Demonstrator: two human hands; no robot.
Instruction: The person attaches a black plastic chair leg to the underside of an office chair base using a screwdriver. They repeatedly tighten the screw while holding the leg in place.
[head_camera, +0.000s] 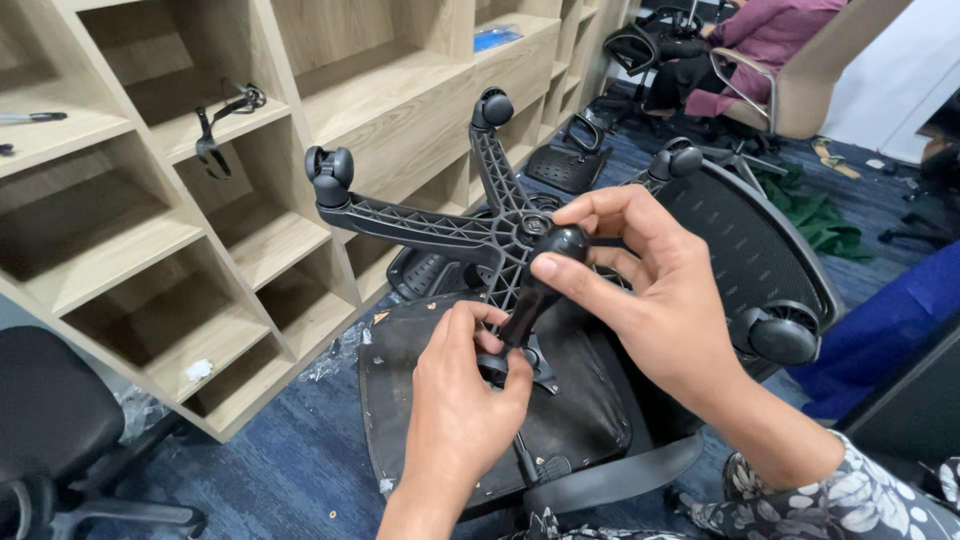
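An office chair lies upside down before me, its black seat underside (420, 400) facing up. A black gas-lift cylinder (535, 290) stands tilted out of the seat's mechanism. My left hand (460, 400) grips the cylinder's lower end with its fingertips. My right hand (640, 290) is closed around the cylinder's rounded top, thumb pressed on it. Just behind the cylinder's top is the black five-star wheel base (440, 225), with castors (330, 170) at the ends of its arms. Whether the cylinder's top sits in the base's hub is hidden by my fingers.
Light wooden shelving (200, 230) fills the left side. The mesh chair back (750, 240) lies to the right. Another black chair (50, 420) stands at the lower left. Loose chair parts (570, 160) rest on the blue carpet, and a seated person (760, 40) is far back.
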